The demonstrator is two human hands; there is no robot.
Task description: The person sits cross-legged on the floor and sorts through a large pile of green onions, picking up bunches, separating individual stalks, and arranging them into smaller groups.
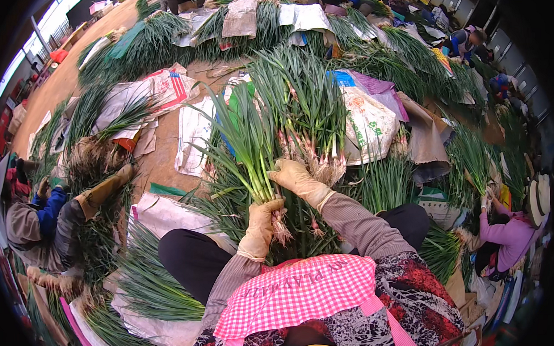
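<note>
My left hand (261,228), in a tan rubber glove, is closed around the lower stalks of a bunch of green garlic or scallions (248,148). The leaves fan up and to the left; reddish bulbs and pale roots (281,229) hang below the fist. My right hand (300,179), gloved alike, touches the bunch's right side with its thumb and curled fingers. Whether it pinches a stalk is hidden. Just beyond it lies a heap of the same plants (302,114), roots towards me. More leaves lie under my hands, between my bent knees.
Printed woven sacks (367,126) lie right of the heap, a white sack (195,137) left of it. Co-workers sit at the left (38,223) and right (511,234). Leaf piles (161,284) flank my left knee, and a long row of bundles (158,33) crosses the far floor.
</note>
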